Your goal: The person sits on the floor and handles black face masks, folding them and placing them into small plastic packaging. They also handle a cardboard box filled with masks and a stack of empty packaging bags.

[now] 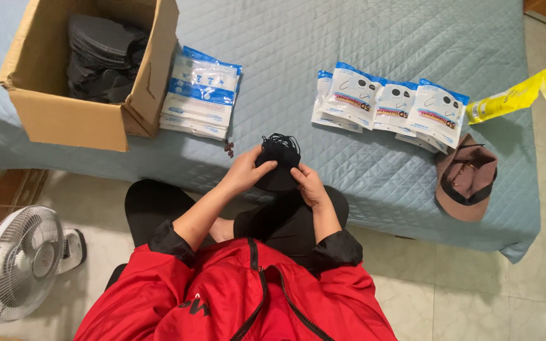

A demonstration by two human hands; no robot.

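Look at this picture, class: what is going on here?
A person in a red jacket sits at a bed covered by a blue quilt. Both the left hand and the right hand hold a small stack of black masks over the quilt's edge. A cardboard box on the left holds more dark masks. A pile of packets lies beside it, with a row of packets to the right.

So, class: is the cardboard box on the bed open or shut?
Open. The cardboard box has its flaps up, and stacked dark masks show inside it.
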